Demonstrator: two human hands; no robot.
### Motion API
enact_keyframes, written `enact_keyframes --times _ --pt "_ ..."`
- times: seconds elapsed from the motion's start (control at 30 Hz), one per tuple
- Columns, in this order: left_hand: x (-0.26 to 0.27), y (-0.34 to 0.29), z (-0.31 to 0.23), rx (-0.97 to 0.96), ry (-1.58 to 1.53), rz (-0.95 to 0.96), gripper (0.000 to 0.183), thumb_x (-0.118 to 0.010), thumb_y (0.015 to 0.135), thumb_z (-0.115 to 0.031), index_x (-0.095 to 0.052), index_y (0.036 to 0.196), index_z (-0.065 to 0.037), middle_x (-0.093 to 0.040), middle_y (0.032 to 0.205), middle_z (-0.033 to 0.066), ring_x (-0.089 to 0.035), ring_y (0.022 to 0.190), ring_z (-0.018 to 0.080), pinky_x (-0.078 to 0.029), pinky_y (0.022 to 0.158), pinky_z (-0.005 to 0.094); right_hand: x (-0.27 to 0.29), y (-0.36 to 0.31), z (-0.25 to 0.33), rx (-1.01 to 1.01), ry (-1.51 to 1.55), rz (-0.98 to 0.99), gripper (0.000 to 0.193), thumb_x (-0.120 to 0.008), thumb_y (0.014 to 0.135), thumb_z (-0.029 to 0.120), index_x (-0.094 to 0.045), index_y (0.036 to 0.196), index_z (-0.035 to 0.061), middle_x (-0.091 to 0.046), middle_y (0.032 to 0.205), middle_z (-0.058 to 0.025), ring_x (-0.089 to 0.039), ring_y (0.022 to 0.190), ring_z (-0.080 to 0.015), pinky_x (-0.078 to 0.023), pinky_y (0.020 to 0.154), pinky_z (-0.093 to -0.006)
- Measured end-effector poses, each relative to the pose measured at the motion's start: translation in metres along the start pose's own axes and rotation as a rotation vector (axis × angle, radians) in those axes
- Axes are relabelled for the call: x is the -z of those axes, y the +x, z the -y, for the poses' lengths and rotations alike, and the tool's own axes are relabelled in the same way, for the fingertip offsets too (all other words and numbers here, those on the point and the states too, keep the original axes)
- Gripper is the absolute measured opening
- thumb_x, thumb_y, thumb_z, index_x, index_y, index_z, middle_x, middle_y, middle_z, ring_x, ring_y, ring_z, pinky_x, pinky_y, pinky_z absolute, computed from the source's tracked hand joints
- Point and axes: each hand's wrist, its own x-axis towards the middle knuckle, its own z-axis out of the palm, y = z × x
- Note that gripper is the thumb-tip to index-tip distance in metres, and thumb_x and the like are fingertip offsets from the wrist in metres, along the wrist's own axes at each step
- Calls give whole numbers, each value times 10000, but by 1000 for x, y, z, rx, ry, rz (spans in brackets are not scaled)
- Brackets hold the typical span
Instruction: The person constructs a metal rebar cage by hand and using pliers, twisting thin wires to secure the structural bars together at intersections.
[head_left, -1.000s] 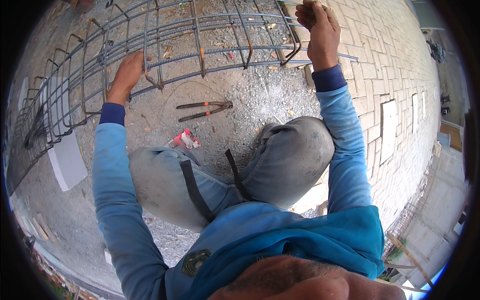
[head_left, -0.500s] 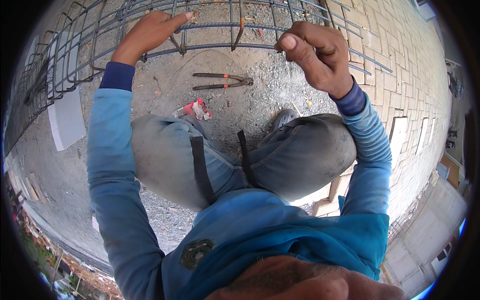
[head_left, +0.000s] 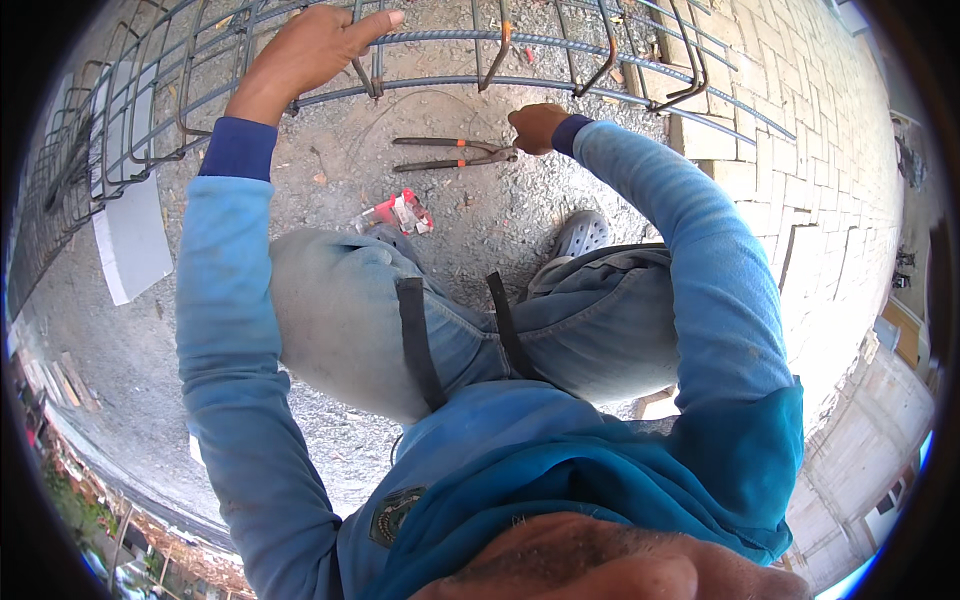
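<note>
Well, head view: where are the pliers (head_left: 461,163), pls?

On the gravel (head_left: 480,205), near the rebar cage (head_left: 506,40); long axis approx. left-right, handles pointing left, head right.

And the hands?

L hand (head_left: 308,50) lies over the cage, thumb stretched out; can't tell if fingers close round a bar. R hand (head_left: 538,127) is curled, just beside the pliers' head; can't tell if it holds sth.

- You're at an outdoor building site.
- A rebar cage (head_left: 440,36) runs under your left hand (head_left: 308,52) and beyond your right hand (head_left: 537,128).
- Gravelly ground (head_left: 480,205) lies below both hands.
- Pincers (head_left: 440,163) lie just left of your right hand.
- Block paving (head_left: 765,180) spreads to its right.
</note>
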Motion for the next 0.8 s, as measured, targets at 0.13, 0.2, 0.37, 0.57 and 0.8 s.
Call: enact_keyframes --times 0.13,0.2,0.37,0.57,0.8 --pt "4 -3 -1 7 1 20 778 -520 811 -695 -679 793 66 -578 634 197 -586 651 282 -450 654 386 -13 -15 25 -40 181 -130 403 -592 863 295 -572 1150 13 -602 1157 -198 -600 1087 -355 -481 898 -455" --pt "-4 -2 5 -16 -18 -30 777 -521 809 -698 -660 758 65 -555 615 181 -559 628 274 -435 636 391 -21 -8 29 -43 152 -140 427 -606 860 309 -560 1169 17 -587 1180 -195 -595 1095 -358 -480 900 -455" --pt "0 -1 1 60 54 5 776 -515 810 -705 -556 637 51 -450 551 120 -462 567 244 -380 587 402 -21 10 36 -31 132 -118 403 -617 854 276 -564 1162 21 -583 1189 -201 -599 1095 -350 -482 905 -445" --pt "-14 -3 9 52 -33 15 771 -487 826 -714 -477 583 18 -348 520 76 -387 540 209 -325 545 390 -19 16 39 -85 167 -47 323 -572 841 167 -577 1116 -4 -661 1056 -181 -649 1005 -343 -501 866 -452" --pt "-26 -5 20 99 -133 73 807 -402 850 -735 -636 883 37 -588 823 204 -576 849 299 -432 774 392 -16 19 40 -44 118 -48 332 -569 850 237 -557 1067 -13 -645 1049 -219 -629 1021 -362 -480 870 -456"
